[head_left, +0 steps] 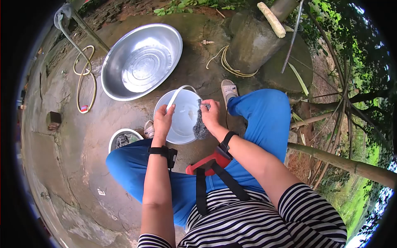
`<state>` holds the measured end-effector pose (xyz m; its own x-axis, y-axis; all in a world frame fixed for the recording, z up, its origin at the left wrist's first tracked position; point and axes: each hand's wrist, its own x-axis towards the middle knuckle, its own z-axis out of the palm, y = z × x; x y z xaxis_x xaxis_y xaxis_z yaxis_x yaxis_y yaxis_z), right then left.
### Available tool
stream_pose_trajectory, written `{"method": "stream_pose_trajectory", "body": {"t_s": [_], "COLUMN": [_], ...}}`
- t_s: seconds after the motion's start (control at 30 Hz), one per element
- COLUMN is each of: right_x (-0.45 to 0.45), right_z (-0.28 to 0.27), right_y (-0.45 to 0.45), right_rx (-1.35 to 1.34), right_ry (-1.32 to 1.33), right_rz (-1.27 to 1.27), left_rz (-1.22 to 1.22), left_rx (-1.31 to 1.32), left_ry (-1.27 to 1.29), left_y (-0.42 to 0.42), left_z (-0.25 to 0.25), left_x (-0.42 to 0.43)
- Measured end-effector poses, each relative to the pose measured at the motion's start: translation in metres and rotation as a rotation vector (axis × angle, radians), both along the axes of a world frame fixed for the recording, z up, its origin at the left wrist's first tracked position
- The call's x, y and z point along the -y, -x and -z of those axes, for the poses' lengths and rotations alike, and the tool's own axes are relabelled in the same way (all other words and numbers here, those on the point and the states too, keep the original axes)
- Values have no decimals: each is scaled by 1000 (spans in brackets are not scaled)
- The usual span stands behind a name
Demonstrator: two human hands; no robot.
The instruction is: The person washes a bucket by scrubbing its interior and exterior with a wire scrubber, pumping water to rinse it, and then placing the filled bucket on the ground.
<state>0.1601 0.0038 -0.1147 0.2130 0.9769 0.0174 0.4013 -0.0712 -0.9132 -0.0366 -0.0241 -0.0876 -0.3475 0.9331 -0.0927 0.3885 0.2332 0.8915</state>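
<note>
A pale bucket (180,122) stands on the ground between my feet, its inside facing up. My left hand (163,120) is closed on the bucket's white handle (178,93) at the left side of the rim. At the right side of the rim, my right hand (211,115) pinches a grey, knitted-looking cloth (200,126), which hangs down over the bucket's edge. What lies at the bottom of the bucket is too faint to make out.
Beyond the bucket lies a large metal basin (142,62). A small white basin (125,131) with dark cloth is at the left. A hose (94,89), a brick (53,120), a concrete post (252,43) and bamboo poles (343,163) stand or lie around.
</note>
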Motion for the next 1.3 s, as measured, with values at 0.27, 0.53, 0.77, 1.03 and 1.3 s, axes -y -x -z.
{"method": "stream_pose_trajectory", "body": {"t_s": [0.27,0.53,0.77,1.03,1.3], "right_x": [-31,-93,-113,-104,-113], "right_z": [-84,-247,-235,-217,-175], "right_y": [22,-140,-238,-114,-96], "right_rx": [-715,-492,-580,-604,-445], "right_ry": [287,-461,-476,-247,8], "right_rz": [-503,-170,256,-256,-344], "left_rz": [181,55,-30,-84,-168], "left_rx": [584,870,703,101,-656], "left_ry": [188,-21,-346,-374,-314], "left_y": [-51,-18,51,114,129], "left_z": [-47,-133,-246,-155,46], "left_x": [13,-11,-72,-202,-229]}}
